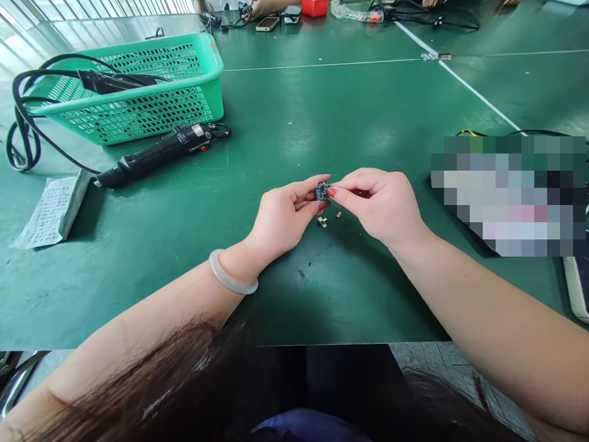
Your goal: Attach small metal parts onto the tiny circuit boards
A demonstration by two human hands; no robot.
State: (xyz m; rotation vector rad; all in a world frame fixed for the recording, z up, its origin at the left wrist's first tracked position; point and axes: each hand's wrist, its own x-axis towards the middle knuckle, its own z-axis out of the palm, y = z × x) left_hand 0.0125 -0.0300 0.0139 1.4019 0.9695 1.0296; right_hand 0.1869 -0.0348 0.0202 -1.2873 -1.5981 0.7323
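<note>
Between the thumb and fingers of my left hand (288, 215) is a small dark part (321, 191) with fine detail on its face. My right hand (381, 199) is closed in a pinch at the right edge of that part, its thumb and index fingertips touching it. Whether those fingertips hold a separate tiny piece is too small to tell. Just below the fingers, a small metallic piece (323, 223) lies on the green table (276, 319), and a tiny reddish piece (339, 215) lies to its right.
A green basket (151, 113) with black cables and a tool stands at the back left. Before it lie a black power screwdriver (161, 153) and a paper packet (53, 209). A pixelated area covers the right side. Another person's hand (269, 7) shows at the far edge.
</note>
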